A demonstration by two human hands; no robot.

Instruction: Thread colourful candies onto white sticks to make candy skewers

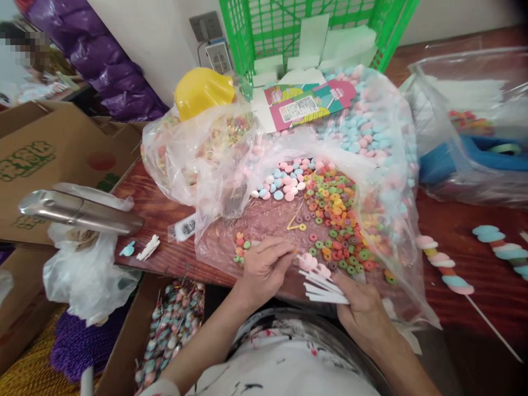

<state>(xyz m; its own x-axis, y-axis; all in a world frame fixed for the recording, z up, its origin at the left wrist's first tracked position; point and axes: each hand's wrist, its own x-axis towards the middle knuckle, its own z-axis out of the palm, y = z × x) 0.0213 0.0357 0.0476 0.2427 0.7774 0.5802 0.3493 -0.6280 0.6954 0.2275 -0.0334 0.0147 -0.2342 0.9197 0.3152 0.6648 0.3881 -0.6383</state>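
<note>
My right hand [363, 308] is closed round a bunch of white sticks [324, 289]. Pink candy pieces [309, 263] sit just above the sticks, beside its fingers. Close by, my left hand [268, 269] is pinched; a small orange spot shows at its fingertips, too small to name for sure. In front of both hands lies a pile of colourful ring candies [336, 214] on clear plastic sheeting. Behind it are pink, blue and white candies [284, 179]. A bent yellow strip [293, 224] lies near a single yellow ring.
A green crate [264, 33] stands behind a large bag of pink and blue candies [363, 132]. At left are a steel flask [82, 212] and cardboard boxes [49, 165]. A finished candy skewer [445, 264] lies at right. Below, a box holds many candy strings [173, 324].
</note>
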